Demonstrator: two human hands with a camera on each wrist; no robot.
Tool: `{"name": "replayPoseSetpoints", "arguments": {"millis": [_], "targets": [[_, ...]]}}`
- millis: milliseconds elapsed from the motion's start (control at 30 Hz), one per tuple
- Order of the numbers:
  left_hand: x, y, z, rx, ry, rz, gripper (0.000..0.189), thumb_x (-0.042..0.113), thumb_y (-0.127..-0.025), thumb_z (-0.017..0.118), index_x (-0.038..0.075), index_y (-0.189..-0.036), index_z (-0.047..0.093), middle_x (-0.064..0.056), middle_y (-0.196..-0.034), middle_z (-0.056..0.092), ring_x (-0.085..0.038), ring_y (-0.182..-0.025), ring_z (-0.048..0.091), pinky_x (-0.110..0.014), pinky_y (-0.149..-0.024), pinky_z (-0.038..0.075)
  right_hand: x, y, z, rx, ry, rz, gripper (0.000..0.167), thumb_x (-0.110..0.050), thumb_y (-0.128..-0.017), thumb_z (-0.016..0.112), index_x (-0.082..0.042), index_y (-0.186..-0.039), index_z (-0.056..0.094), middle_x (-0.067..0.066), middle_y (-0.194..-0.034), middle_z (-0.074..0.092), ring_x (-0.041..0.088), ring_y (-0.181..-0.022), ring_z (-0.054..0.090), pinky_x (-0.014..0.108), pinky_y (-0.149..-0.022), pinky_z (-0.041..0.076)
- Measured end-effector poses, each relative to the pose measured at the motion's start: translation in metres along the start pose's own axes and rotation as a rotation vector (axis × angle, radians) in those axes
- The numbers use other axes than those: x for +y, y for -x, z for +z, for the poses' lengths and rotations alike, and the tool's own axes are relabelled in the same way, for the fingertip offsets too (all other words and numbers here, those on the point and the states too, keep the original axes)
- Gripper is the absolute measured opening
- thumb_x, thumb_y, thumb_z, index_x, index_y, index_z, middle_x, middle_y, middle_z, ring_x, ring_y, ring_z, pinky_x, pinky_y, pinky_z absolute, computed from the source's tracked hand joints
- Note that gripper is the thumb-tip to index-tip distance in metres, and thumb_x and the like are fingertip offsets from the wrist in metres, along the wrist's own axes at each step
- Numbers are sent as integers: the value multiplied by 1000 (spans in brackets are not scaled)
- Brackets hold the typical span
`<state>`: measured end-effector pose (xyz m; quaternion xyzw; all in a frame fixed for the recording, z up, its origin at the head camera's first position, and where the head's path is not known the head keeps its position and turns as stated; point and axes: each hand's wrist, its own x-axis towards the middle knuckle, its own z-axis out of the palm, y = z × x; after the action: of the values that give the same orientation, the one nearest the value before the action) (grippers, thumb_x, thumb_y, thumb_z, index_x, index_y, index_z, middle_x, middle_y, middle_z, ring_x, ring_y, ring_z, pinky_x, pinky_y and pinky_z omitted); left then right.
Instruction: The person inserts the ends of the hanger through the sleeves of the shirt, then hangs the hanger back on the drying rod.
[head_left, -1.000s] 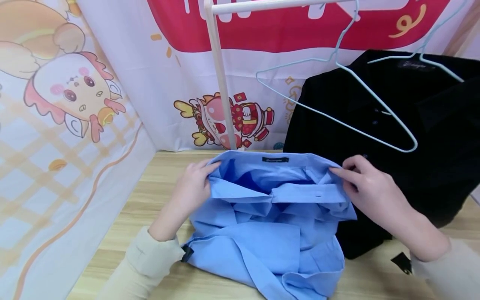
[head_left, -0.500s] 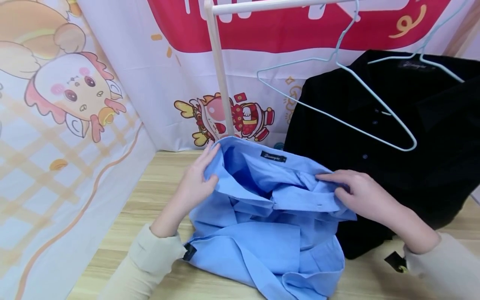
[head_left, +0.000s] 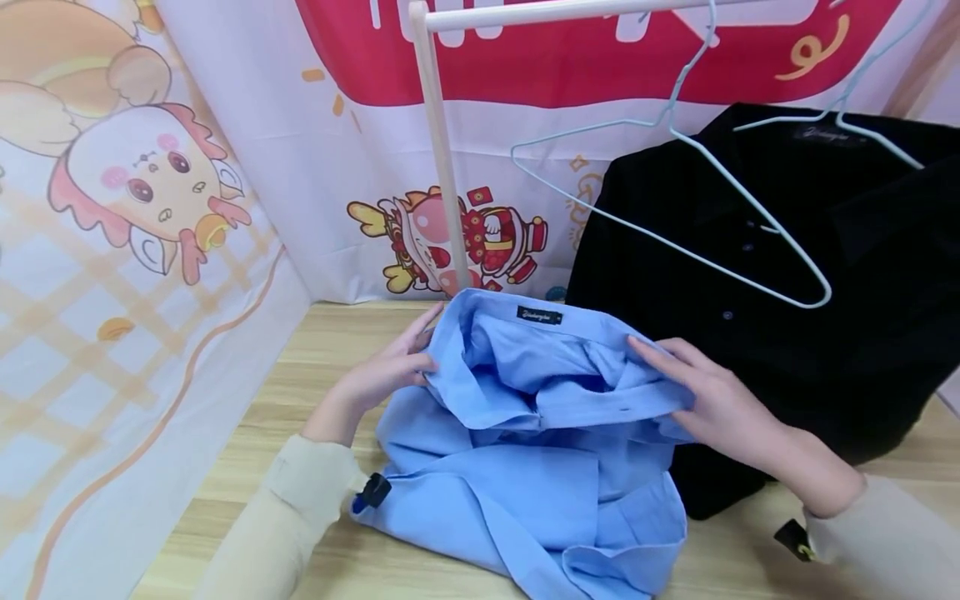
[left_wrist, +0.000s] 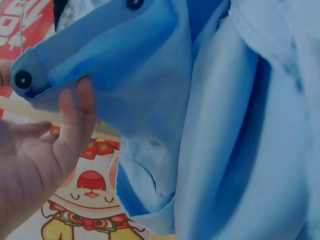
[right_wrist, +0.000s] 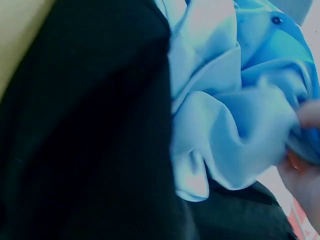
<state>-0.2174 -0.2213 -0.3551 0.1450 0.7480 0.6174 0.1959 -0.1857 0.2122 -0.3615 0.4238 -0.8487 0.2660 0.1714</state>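
A blue shirt [head_left: 517,483] with a dark label and dark buttons lies bunched on the wooden table, its collar [head_left: 498,408] raised and spread in a loop. At the collar's left end, my left hand [head_left: 378,375] holds the fabric between thumb and fingers; in the left wrist view its fingertips lie at the edge close to a button. My right hand [head_left: 716,400] grips the collar's right side, index finger along the top edge. Only part of that hand [right_wrist: 305,165], blurred, shows in the right wrist view.
Above hangs a bare light-blue wire hanger [head_left: 667,237] on a white rail [head_left: 555,12]. A black shirt [head_left: 750,333] on another hanger is close behind my right hand. The rack's upright [head_left: 442,150] stands behind the blue shirt. A printed cloth [head_left: 120,358] covers the left side.
My left hand first rose with the collar's left side, then lowered and shifted its hold. My right hand moved left along the collar. The collar opening now sits rounder and tilted.
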Motion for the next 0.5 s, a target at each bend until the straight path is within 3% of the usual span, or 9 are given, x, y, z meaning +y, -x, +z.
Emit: {"name": "replayPoseSetpoints", "arguments": {"millis": [133,267,333,400,500], "targets": [[-2,-3,-3,-51,-48,30,89,11,-97,53,26,-166,-2,-12,-171,1,-39,-147,25,-45,-99,44,-3,-5,-13,167,88,-162,105,33,-52,65,-10,-147,57,21,-128,57,25,-86,59,17,-62,47],[0,-3,-3,-67,-82,49,83,19,-100,57,27,-166,8,-7,-171,12,-34,-151,22,-61,-107,35,-6,-10,-25,284,154,-345,66,14,-86,50,-15,-144,61,25,-117,62,30,-87,59,13,-84,49],[1,-5,1,-66,-111,59,81,20,-100,60,26,-166,13,-6,-169,18,-33,-152,21,-67,-111,29,-9,-13,-29,341,177,-421,55,3,-98,39,-17,-144,62,25,-109,64,33,-87,58,14,-100,43],[2,-7,7,-48,-170,85,78,17,-99,64,21,-165,22,-9,-166,28,-34,-150,26,-67,-114,24,-13,-15,-32,363,198,-458,52,-4,-103,33,-18,-144,61,26,-106,65,35,-86,59,14,-110,32],[4,-9,18,50,-359,138,57,10,-97,64,8,-151,48,-13,-146,54,-33,-133,49,-56,-109,40,-19,-16,-37,328,246,-426,50,0,-100,36,-13,-137,67,25,-109,66,37,-86,61,21,-106,42]]}}
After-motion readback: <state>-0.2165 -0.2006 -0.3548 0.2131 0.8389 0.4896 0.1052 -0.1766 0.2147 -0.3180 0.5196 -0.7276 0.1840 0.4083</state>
